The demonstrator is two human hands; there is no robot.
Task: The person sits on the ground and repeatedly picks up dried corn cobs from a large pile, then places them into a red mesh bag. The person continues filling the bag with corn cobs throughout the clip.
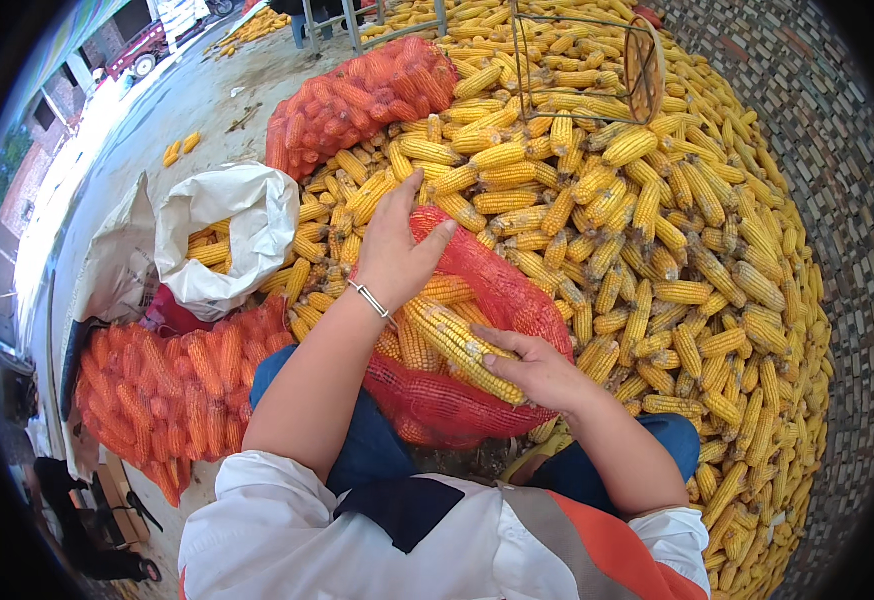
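Note:
Between my knees stands a red mesh sack [452, 420], its mouth spread wide and yellow ears of corn inside. My right hand [538, 367] grips one large corn cob [459, 341] near its lower end, over the sack's mouth. My left hand [399, 240] reaches past the sack's upper left rim, fingers apart and nothing seen in it; a silver bracelet circles that wrist. Beyond the fingertips lie loose cobs of the big corn heap [512, 176], which spreads ahead and to the right. Whether the left palm touches the sack's rim I cannot tell.
Left of me stand an open white woven sack [257, 247] with corn and a filled red mesh sack [174, 390]. Another full mesh sack [362, 97] lies ahead. A wire frame with a round end [643, 71] rests on the heap. A metal stand [350, 26] is beyond.

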